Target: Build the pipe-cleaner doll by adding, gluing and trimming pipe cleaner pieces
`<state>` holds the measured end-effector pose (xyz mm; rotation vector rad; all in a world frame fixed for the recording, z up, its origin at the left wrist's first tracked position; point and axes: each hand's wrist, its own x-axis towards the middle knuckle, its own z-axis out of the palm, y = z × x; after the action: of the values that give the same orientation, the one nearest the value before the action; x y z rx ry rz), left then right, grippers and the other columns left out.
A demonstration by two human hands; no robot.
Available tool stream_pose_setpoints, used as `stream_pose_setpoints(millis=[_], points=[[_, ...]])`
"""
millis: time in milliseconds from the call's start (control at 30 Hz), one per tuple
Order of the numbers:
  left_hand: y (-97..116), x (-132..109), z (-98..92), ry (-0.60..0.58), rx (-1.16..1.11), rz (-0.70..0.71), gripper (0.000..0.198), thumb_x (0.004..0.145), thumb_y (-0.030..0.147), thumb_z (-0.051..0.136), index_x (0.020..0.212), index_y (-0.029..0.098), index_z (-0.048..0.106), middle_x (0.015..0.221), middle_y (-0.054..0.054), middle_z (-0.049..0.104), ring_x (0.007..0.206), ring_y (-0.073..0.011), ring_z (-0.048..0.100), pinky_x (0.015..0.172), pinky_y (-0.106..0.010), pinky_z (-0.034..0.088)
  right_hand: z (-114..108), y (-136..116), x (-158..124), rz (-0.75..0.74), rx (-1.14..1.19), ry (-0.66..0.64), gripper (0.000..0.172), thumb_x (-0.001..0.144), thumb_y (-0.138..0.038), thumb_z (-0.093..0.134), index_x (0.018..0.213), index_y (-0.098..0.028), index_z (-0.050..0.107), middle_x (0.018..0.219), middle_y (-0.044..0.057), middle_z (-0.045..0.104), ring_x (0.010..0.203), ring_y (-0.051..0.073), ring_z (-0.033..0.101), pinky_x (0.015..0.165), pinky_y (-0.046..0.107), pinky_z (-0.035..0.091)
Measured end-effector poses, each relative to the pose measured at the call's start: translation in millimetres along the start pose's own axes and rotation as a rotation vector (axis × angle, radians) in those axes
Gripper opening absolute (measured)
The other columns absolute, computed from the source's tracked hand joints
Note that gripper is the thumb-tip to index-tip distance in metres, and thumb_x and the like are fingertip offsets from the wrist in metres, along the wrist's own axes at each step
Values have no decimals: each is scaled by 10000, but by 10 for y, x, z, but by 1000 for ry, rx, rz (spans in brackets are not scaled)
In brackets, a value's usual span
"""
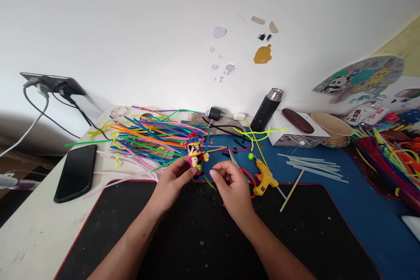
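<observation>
A small pipe-cleaner figure with a red-and-blue hat, a white-and-black face and a pink body stands upright in the fingers of my left hand. The thumb and forefinger grip it low on its side. Just right of the figure is my right hand, thumb and forefinger pinched together and apart from the figure. Anything in that pinch is too small to make out. Scissors lie behind my right hand, partly covered. A yellow glue gun rests to its right.
Colourful pipe cleaners spread behind my left hand, near a black phone. A black mat lies under my forearms. Glue sticks, a wooden stick, a black flask and a white box are on the right.
</observation>
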<state>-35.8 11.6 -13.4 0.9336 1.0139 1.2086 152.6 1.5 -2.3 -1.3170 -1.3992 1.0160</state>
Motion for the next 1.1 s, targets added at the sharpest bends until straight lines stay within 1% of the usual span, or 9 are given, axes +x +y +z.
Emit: stream_pose_setpoints(millis=[133, 233, 367, 567, 867, 1100], points=[[19, -16, 10, -12, 83, -1, 383, 826, 449, 870, 1142, 238, 814, 1164, -93, 805, 1079, -301, 704, 921, -356, 534, 13, -22, -24, -98, -143, -13, 151, 985, -372, 652, 1006, -238, 719, 672, -23, 572, 604, 174, 543, 603, 307, 438], [43, -29, 29, -17, 120, -3, 391, 826, 472, 863, 1129, 231, 809, 1149, -97, 804, 1052, -308, 706, 879, -359, 541, 38, -70, -16, -127, -193, -16, 147, 990, -357, 638, 997, -240, 727, 658, -21, 578, 584, 174, 546, 590, 308, 431], [61, -36, 49, -29, 144, 9, 377, 829, 472, 857, 1110, 224, 806, 1131, -97, 804, 1063, -313, 706, 902, -367, 538, 50, -111, -10, -157, -234, -20, 158, 997, -357, 629, 983, -237, 732, 656, -13, 604, 570, 172, 547, 587, 306, 427], [41, -40, 38, -63, 190, 39, 337, 869, 443, 830, 1137, 241, 799, 1165, -86, 801, 1110, -308, 710, 978, -368, 524, 41, -94, -5, -148, -268, -28, 184, 1010, -362, 607, 961, -240, 736, 672, 1, 632, 577, 177, 560, 574, 303, 412], [12, -64, 39, -92, 249, 77, 344, 907, 430, 795, 1202, 256, 781, 1215, -84, 787, 1106, -310, 710, 1012, -414, 523, 41, -118, -11, -165, -292, -34, 156, 998, -338, 611, 941, -239, 718, 664, -14, 605, 560, 163, 543, 578, 295, 400], [10, -78, 51, -74, 394, 115, 343, 925, 454, 756, 1204, 254, 766, 1100, -68, 782, 1073, -297, 700, 951, -391, 525, 30, -93, -10, -147, -324, -23, 144, 989, -325, 608, 917, -231, 690, 635, -33, 564, 544, 150, 537, 558, 279, 376]])
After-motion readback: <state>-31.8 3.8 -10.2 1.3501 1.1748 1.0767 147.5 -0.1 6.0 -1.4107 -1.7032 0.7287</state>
